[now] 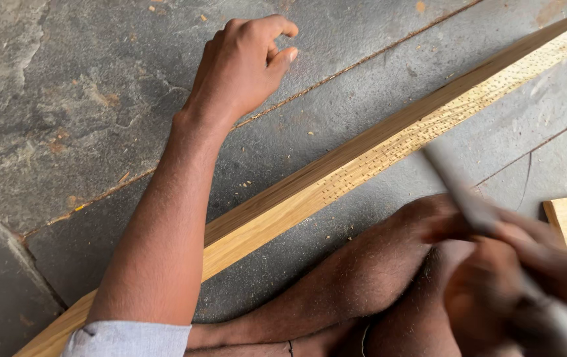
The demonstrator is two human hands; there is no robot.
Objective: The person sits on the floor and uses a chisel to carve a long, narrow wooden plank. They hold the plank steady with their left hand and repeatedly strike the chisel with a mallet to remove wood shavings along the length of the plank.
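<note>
The left hand [244, 63] rests on the grey stone floor [65, 99], fingers loosely curled and holding nothing, beyond a long wooden strip [336, 175] that lies slantwise. The right hand [495, 291], blurred, grips a thin grey tool [462, 192] near the strip.

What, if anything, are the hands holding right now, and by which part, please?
The right hand grips a blurred grey tool by its lower end. The left hand holds nothing, fingers curled over the stone floor.
</note>
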